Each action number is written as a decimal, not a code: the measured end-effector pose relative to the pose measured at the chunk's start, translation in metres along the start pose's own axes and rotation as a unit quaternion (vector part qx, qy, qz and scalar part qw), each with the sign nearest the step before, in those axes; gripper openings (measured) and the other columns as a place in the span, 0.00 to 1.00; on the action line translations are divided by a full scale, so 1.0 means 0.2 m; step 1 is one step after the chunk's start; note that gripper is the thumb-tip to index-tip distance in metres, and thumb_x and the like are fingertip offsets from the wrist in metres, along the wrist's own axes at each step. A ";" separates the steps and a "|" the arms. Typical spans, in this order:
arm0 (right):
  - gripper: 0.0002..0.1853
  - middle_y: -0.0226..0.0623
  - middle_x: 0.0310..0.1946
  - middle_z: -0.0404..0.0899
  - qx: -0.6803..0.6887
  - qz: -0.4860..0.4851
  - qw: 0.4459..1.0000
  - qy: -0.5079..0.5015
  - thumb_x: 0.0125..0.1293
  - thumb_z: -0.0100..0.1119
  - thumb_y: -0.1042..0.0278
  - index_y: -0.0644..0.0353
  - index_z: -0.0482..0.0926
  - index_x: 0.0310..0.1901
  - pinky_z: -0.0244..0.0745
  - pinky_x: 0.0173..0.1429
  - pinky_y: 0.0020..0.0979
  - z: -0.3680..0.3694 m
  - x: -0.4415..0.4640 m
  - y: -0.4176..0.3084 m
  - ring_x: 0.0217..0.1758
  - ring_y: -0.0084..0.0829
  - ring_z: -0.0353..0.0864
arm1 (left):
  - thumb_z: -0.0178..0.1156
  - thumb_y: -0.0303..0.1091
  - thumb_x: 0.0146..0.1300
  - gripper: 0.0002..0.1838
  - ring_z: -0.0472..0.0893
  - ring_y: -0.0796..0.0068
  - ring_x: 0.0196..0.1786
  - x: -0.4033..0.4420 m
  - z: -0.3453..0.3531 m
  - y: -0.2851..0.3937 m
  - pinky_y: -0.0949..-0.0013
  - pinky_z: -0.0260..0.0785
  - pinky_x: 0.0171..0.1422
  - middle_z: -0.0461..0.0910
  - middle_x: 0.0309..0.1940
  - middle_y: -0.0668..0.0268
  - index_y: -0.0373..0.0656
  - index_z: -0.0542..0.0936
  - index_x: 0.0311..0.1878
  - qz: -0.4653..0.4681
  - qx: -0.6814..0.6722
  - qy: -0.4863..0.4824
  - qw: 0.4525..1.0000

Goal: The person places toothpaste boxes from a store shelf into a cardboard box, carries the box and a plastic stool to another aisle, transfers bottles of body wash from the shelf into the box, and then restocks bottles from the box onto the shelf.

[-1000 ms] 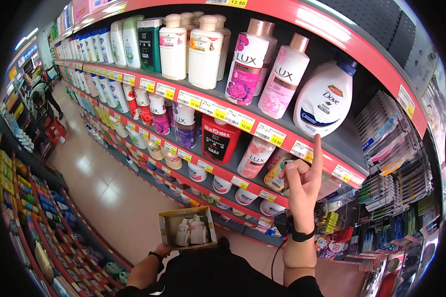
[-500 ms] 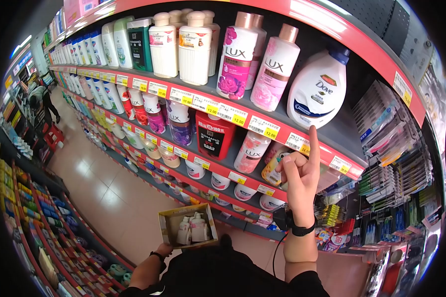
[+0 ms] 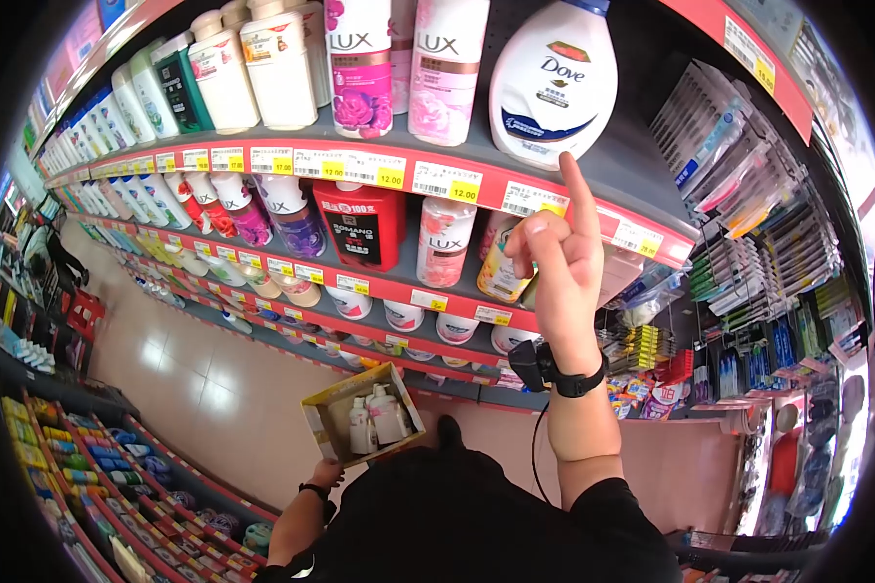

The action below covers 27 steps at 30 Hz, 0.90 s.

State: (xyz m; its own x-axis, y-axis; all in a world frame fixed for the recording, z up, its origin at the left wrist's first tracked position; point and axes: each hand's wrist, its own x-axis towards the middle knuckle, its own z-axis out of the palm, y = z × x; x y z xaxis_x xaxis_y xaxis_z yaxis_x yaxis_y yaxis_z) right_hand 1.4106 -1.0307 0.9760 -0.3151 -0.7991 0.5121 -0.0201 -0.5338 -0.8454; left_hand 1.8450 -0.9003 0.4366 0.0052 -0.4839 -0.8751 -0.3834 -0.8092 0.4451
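Observation:
My right hand (image 3: 561, 257) points upward, its index finger stretched out and the others curled, with nothing in it. The fingertip is at the shelf edge by the base of a white Dove bottle (image 3: 554, 87); whether it touches cannot be told. Left of that bottle stand a pale pink Lux bottle (image 3: 447, 78) and a deeper pink one (image 3: 362, 78). Low down, my left hand (image 3: 328, 474) is closed on the near left corner of an open cardboard box (image 3: 327, 432). Inside lie white pump bottles (image 3: 387, 418), at least two showing.
Price tags line the red shelf edge (image 3: 447, 184). On the shelf below are a red Romano pack (image 3: 360, 228) and a Lux bottle (image 3: 445, 243). Toothbrush packs (image 3: 758, 262) hang at right. Another shelf unit (image 3: 117, 466) flanks the tiled aisle, where a distant person (image 3: 53, 257) stands.
The view has tilted and shifted, so the shelf sits higher and further left. My right hand still points near the Dove bottle's base. The box appears slightly more tilted, still in my left hand.

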 end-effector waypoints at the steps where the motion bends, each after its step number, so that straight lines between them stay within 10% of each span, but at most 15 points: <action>1: 0.35 0.30 0.24 0.76 -0.017 -0.010 1.000 -0.002 0.72 0.49 0.72 0.63 0.47 0.77 0.63 0.29 0.18 0.01 -0.02 -0.03 0.23 0.15 0.67 | 0.57 0.39 0.66 0.14 0.82 0.68 0.30 0.01 0.00 0.00 0.66 0.74 0.30 0.82 0.34 0.61 0.38 0.80 0.46 -0.007 -0.003 -0.013 1.000; 10: 0.42 0.34 0.26 0.77 0.032 -0.002 0.999 -0.028 0.69 0.48 0.78 0.60 0.36 0.79 0.62 0.26 0.18 0.03 -0.01 -0.08 0.22 0.17 0.67 | 0.57 0.40 0.68 0.17 0.83 0.66 0.35 -0.03 0.01 0.05 0.64 0.76 0.35 0.83 0.39 0.59 0.36 0.79 0.52 -0.017 0.011 0.000 1.000; 11: 0.45 0.32 0.29 0.76 0.071 0.029 0.995 -0.066 0.68 0.48 0.83 0.64 0.30 0.78 0.74 0.43 0.24 0.01 -0.01 -0.11 0.34 0.21 0.76 | 0.57 0.39 0.68 0.17 0.83 0.66 0.35 -0.03 0.01 0.05 0.64 0.76 0.35 0.83 0.39 0.59 0.36 0.79 0.52 -0.022 0.012 0.000 1.000; 18: 0.45 0.30 0.29 0.75 0.070 0.082 0.992 -0.062 0.68 0.49 0.83 0.63 0.32 0.78 0.73 0.42 0.22 0.01 -0.06 -0.08 0.34 0.19 0.76 | 0.57 0.39 0.68 0.16 0.83 0.66 0.35 -0.09 0.04 0.05 0.64 0.76 0.34 0.83 0.37 0.60 0.37 0.80 0.49 -0.022 0.014 0.016 1.000; 20: 0.39 0.31 0.27 0.75 0.037 0.038 0.998 -0.025 0.69 0.49 0.80 0.59 0.43 0.79 0.63 0.28 0.17 0.05 -0.10 -0.04 0.26 0.16 0.70 | 0.57 0.39 0.67 0.15 0.83 0.66 0.34 -0.06 0.03 0.02 0.64 0.75 0.33 0.83 0.36 0.60 0.37 0.80 0.49 -0.017 0.009 0.012 1.000; 27: 0.20 0.24 0.29 0.75 -0.055 0.161 0.968 -0.182 0.70 0.52 0.79 0.62 0.72 0.64 0.66 0.36 0.17 0.05 -0.32 0.20 0.31 0.13 0.72 | 0.54 0.46 0.67 0.18 0.80 0.70 0.25 0.03 0.05 -0.12 0.64 0.73 0.27 0.82 0.26 0.61 0.39 0.81 0.35 0.060 0.040 0.032 0.997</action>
State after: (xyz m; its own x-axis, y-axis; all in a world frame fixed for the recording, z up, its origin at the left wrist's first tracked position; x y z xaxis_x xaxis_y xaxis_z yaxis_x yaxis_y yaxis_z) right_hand 1.4392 -1.0030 0.9102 0.0334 -0.9744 0.2222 -0.0829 -0.2243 -0.9710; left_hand 1.8448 -0.8803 0.4185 0.0131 -0.5978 -0.8015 -0.4572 -0.7165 0.5269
